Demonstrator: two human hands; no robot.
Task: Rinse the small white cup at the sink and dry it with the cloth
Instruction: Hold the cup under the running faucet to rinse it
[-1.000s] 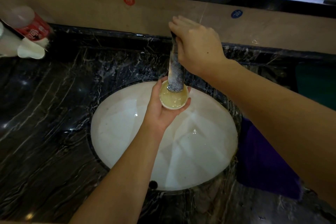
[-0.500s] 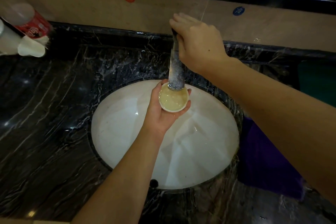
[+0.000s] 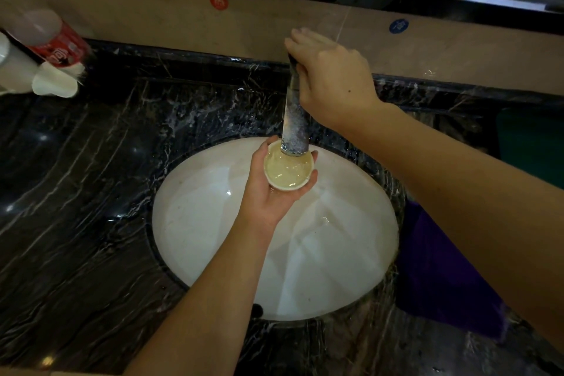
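My left hand [image 3: 268,192] cups the small white cup [image 3: 288,172] from below, holding it upright right under the spout of the metal tap [image 3: 294,128], over the back of the white basin [image 3: 213,223]. The cup is full of yellowish water. My right hand [image 3: 332,82] rests on top of the tap, fingers wrapped over its handle, which is hidden beneath the palm. A dark purple cloth [image 3: 442,272] lies on the counter to the right of the basin, partly under my right forearm.
The black marble counter [image 3: 76,192] surrounds the basin and is wet near the tap. At the back left stand a red-labelled container [image 3: 58,46] and white cups [image 3: 55,85]. A beige backsplash with a red sticker [image 3: 218,1] and a blue sticker [image 3: 398,25] runs behind.
Both hands stay where they were, the cup under the spout; only the camera has shifted slightly. The water in the cup looks a little fuller.
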